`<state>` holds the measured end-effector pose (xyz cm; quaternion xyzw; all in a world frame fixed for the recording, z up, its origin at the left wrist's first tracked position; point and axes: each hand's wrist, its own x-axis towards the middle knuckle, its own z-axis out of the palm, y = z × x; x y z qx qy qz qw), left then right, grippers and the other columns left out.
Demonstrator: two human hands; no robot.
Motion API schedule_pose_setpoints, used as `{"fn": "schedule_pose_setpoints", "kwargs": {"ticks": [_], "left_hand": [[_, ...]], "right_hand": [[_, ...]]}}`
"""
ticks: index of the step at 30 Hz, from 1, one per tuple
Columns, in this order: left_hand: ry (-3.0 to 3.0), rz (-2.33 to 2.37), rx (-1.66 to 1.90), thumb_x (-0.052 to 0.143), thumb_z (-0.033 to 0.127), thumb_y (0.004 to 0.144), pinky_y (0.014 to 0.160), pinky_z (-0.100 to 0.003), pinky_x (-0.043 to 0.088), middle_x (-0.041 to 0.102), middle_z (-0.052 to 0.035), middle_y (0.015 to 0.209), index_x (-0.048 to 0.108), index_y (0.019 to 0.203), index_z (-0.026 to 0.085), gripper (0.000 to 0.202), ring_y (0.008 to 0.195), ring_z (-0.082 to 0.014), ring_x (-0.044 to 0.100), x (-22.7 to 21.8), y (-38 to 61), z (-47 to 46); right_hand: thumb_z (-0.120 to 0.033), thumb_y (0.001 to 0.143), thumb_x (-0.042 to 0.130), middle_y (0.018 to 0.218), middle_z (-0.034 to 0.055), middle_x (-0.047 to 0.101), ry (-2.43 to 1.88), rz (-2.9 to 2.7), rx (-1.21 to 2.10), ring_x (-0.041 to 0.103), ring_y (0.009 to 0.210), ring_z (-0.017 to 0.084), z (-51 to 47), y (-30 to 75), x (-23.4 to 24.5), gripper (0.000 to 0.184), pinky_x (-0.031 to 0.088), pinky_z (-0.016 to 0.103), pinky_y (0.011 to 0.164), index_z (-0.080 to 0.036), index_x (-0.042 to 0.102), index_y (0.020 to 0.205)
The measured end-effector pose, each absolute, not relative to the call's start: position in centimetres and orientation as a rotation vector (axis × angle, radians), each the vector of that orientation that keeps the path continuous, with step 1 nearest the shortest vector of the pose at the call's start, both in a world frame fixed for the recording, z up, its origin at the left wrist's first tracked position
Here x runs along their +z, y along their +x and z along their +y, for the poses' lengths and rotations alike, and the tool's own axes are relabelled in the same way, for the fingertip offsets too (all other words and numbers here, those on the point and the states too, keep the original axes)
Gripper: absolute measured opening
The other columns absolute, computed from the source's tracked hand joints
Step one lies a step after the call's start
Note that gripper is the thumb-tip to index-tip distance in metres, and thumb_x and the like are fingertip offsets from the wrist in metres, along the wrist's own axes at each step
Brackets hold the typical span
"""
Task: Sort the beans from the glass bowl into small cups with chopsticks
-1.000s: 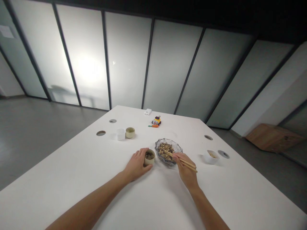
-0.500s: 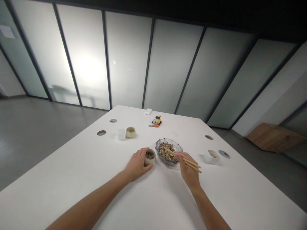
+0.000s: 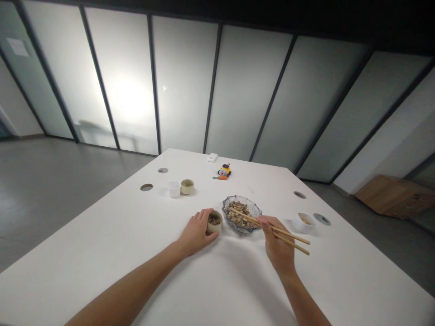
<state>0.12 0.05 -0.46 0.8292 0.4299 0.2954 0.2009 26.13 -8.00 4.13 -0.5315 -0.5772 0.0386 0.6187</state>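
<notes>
**Clear glass bowl (image 3: 254, 209) under the chopsticks (image 3: 295, 237), beige cup (image 3: 217, 229) steadied beside it**

The bowl sits near the middle of the white table (image 3: 210, 290), holding a heap of small tan and dark pieces (image 3: 236, 220). The right hand (image 3: 280, 249) grips the chopsticks between thumb and fingers, their tips over the heap and their back ends spread apart; whether a piece is pinched there I cannot tell. The left hand (image 3: 197, 233) curls around the beige cup, just left of the bowl, with similar pieces inside.

The step in hand looks like picking at the heap. The next move seems to call for a firm pinch at the tips and a still cup.

Farther out, a white container (image 3: 302, 223) with pale contents stands to the right. To the left, a second cup (image 3: 187, 189) stands beside a square white tub (image 3: 174, 190). Beyond lie a toy carrot (image 3: 221, 178) and a yellow toy vehicle (image 3: 224, 170).
</notes>
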Motion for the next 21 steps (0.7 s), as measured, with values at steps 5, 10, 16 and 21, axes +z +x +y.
{"fn": "schedule_pose_setpoints", "kwargs": {"ticks": [5, 10, 16, 21], "left_hand": [[2.318, 1.204, 0.796, 0.077, 0.033, 0.088, 0.115, -0.054, 0.05, 0.062, -0.0146, 0.147, 0.05, 0.151, 0.024, 0.069, 0.132, -0.0368, 0.063, -0.2, 0.1, 0.0], [2.33, 1.195, 0.8, 0.077, 0.033, 0.089, 0.115, -0.054, 0.05, 0.062, -0.0142, 0.147, 0.05, 0.15, 0.024, 0.068, 0.133, -0.0365, 0.062, -0.2, 0.1, 0.0], [2.326, 1.193, 0.801, 0.078, 0.031, 0.088, 0.116, -0.053, 0.05, 0.062, -0.0135, 0.148, 0.05, 0.149, 0.025, 0.068, 0.133, -0.0361, 0.062, -0.2, 0.2, 0.0], [2.323, 1.189, 0.816, 0.078, 0.03, 0.087, 0.116, -0.052, 0.05, 0.063, -0.0129, 0.147, 0.05, 0.149, 0.025, 0.068, 0.132, -0.0352, 0.063, -0.2, 0.1, 0.0]], "right_hand": [[-0.06, 0.103, 0.064, 0.086, 0.0076, 0.081, -1.223, -1.486, -0.001, 0.076, 0.08, 0.026, -7.4, 26.8, 3.6, 0.042, 0.065, 0.041, 0.078, -0.026, 0.082, 0.087], [-0.052, 0.102, 0.07, 0.093, 0.0086, 0.083, -1.127, -1.607, 0.114, 0.079, 0.087, 0.027, -6.1, 27.0, 1.9, 0.032, 0.067, 0.045, 0.086, -0.024, 0.082, 0.091], [-0.042, 0.104, 0.071, 0.097, 0.0084, 0.083, -1.091, -1.646, 0.088, 0.079, 0.089, 0.026, -5.7, 27.2, 1.3, 0.022, 0.067, 0.042, 0.087, -0.024, 0.082, 0.097], [-0.038, 0.106, 0.068, 0.096, 0.008, 0.081, -1.072, -1.677, 0.02, 0.079, 0.087, 0.023, -5.9, 27.2, 1.6, 0.022, 0.067, 0.038, 0.084, -0.023, 0.081, 0.097]]}}
